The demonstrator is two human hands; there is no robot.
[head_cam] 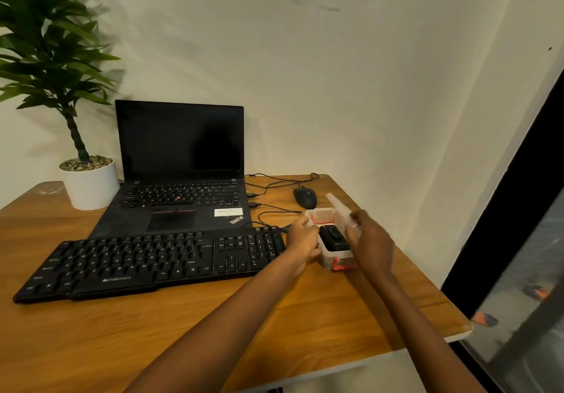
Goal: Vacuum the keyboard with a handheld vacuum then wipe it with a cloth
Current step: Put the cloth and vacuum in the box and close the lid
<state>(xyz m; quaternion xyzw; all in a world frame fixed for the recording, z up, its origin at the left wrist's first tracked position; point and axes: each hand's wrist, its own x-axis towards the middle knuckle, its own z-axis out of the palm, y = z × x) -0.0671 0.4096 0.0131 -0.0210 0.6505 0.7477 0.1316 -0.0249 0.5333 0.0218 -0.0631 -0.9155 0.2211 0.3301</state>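
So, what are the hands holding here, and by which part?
The left hand grips the left wall of the small clear plastic box. The right hand pinches the near edge of its translucent lid, which stands raised.

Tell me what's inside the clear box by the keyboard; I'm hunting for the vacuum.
A black device lies in the clear box whose lid is raised. Whatever is beneath the device is covered.

Bare desk [128,337] before keyboard [146,261]
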